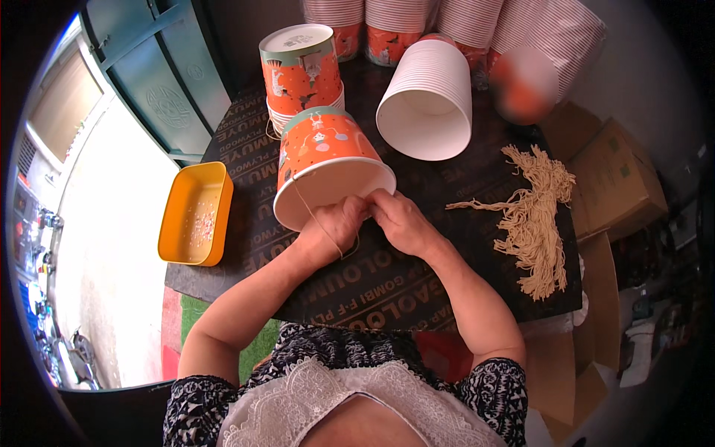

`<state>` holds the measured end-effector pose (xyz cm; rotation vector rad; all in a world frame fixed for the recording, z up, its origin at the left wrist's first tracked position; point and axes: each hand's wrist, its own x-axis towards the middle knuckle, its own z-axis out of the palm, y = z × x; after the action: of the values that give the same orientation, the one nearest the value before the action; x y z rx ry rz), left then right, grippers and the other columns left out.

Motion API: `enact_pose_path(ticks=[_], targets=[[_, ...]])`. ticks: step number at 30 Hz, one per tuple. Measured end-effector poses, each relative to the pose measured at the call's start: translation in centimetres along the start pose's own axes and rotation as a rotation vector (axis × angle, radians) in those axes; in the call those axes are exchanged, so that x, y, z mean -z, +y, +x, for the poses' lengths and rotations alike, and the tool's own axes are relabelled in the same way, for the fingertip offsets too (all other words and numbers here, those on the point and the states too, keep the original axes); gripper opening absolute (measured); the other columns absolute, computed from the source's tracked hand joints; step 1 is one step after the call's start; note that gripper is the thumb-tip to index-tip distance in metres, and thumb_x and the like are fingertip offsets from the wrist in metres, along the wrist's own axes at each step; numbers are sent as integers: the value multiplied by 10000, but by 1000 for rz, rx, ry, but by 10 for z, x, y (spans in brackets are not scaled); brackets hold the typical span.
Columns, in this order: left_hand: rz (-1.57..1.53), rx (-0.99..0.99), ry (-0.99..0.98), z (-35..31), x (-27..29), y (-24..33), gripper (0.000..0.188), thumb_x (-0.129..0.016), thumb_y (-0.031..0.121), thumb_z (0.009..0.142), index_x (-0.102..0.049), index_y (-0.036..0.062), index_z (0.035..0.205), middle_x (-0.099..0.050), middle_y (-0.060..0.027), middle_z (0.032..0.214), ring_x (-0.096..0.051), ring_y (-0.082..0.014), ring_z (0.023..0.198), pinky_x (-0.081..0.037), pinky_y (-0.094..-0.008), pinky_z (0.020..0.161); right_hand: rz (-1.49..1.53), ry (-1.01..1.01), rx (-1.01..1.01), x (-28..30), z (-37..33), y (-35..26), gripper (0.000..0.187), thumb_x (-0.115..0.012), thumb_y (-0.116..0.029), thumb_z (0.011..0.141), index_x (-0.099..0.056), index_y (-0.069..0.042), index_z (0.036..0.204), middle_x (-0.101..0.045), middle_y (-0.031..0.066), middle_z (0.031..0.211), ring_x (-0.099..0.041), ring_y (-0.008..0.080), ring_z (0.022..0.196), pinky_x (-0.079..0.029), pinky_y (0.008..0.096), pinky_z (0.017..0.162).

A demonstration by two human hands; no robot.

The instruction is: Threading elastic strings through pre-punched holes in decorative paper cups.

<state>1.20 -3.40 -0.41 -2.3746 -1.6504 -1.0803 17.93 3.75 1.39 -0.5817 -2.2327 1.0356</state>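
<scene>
We pinch the orange bucket (320, 145) by its rim — left hand (330, 227), right hand (403, 226). Our yellow tub (176, 200) holds small bits (202, 225).

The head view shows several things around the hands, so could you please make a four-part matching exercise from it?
Things
1. Yellow rectangular tub
2. Tangled beige cord bundle
3. White ridged stack of round paper buckets
4. Orange patterned round paper bucket with a white rim

Places or states
A. On its side, away from both hands
B. Tilted at the left hand and right hand, a thin beige cord crossing its mouth
C. Near the right edge of the dark tabletop
D. Holding small loose pieces

Pairs: 1-D, 2-C, 3-A, 4-B
</scene>
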Motion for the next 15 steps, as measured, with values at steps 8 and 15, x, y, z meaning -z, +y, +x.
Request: enact_pose_path(ticks=[8,15], targets=[[-87,144,-49,1,6,5,154,-666,91,833,-562,17,918,-635,-187,794,-641,-378,760,-508,-425,643,-84,54,16,-2,-2,0,96,-553,-30,866,-553,12,952,-616,255,898,-602,441,859,-497,470,711],[-467,358,-33,3,15,6,90,-662,48,818,-601,3,867,-637,-172,765,-647,-313,746,-504,-361,650,-96,63,35,-2,-3,2,93,-606,-52,854,-557,-1,915,-626,222,853,-619,401,819,-492,437,673]])
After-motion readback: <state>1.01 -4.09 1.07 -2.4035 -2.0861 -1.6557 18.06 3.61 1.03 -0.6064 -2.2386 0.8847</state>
